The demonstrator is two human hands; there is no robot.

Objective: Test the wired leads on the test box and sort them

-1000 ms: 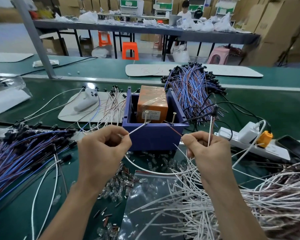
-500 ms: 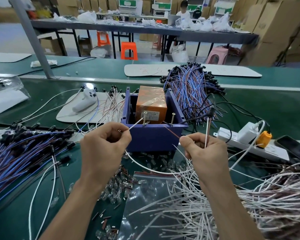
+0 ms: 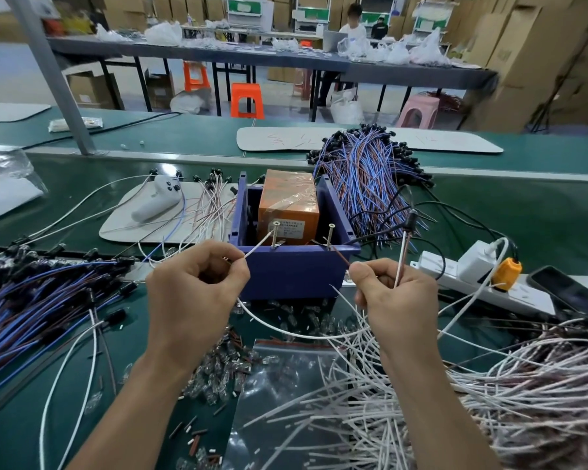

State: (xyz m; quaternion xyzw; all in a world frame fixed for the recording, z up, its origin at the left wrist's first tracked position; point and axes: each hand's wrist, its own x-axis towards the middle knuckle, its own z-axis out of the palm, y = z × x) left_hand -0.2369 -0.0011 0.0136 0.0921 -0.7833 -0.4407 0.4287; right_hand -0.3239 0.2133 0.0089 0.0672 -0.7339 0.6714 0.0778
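The test box (image 3: 296, 269) is a blue plastic bin with an orange block (image 3: 287, 206) inside and two upright screws on its front rim. My left hand (image 3: 194, 286) pinches a white wire end (image 3: 258, 247) whose tip reaches the left screw (image 3: 275, 234). My right hand (image 3: 392, 296) pinches a brown wire end (image 3: 338, 254) pointing at the right screw (image 3: 330, 235), and also holds the lead's black-capped end (image 3: 408, 225) upright. The white wire loops below between both hands.
A pile of white and brown leads (image 3: 489, 395) lies at right. Blue-and-brown capped leads lie at left (image 3: 31, 307) and behind the box (image 3: 367, 174). A clear bag (image 3: 286, 385), loose small parts, a power strip (image 3: 472, 276) and a phone (image 3: 567, 293) surround the box.
The white wire tip in my left hand has stayed at the left screw. My right hand shifted slightly left, bringing the brown end closer to the right screw.
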